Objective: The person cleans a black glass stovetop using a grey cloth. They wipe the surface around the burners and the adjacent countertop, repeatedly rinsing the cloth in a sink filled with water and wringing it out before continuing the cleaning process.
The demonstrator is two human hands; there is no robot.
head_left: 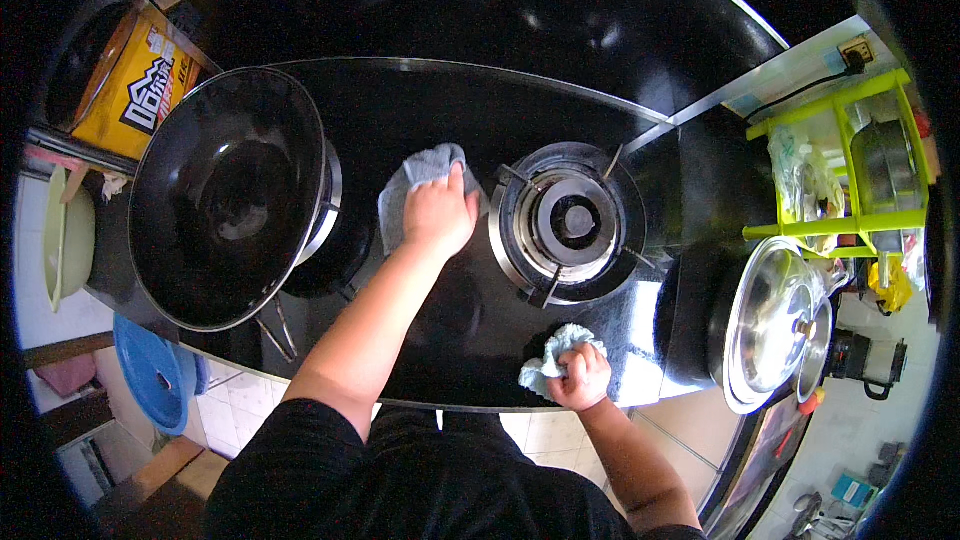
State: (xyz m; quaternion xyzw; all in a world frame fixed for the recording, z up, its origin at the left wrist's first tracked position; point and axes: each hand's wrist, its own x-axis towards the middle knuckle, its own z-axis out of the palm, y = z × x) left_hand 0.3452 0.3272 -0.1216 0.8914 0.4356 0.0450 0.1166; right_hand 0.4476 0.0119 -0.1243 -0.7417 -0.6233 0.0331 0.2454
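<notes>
My left hand (438,212) presses a thin grey cloth (400,195) onto the black glass cooktop (440,330), between the wok and the bare burner. Its thumb and index finger show, while the other fingertips are partly hidden in the cloth. Near the cooktop's front edge, my right hand (582,378) is closed around a crumpled pale blue cloth (545,372), which bunches out to the left of the fist. The gas burner (575,222), with its metal ring and pan supports, lies between and beyond my hands. Left of my left hand, a large black wok (225,200) stands tilted over the other burner.
A lidded steel pot (765,325) stands at the right, below a green rack (850,170) with bags and containers. Behind the wok is a yellow carton (135,85). A blue basin (150,375) sits low at the left. A black panel (450,10) rises behind the cooktop.
</notes>
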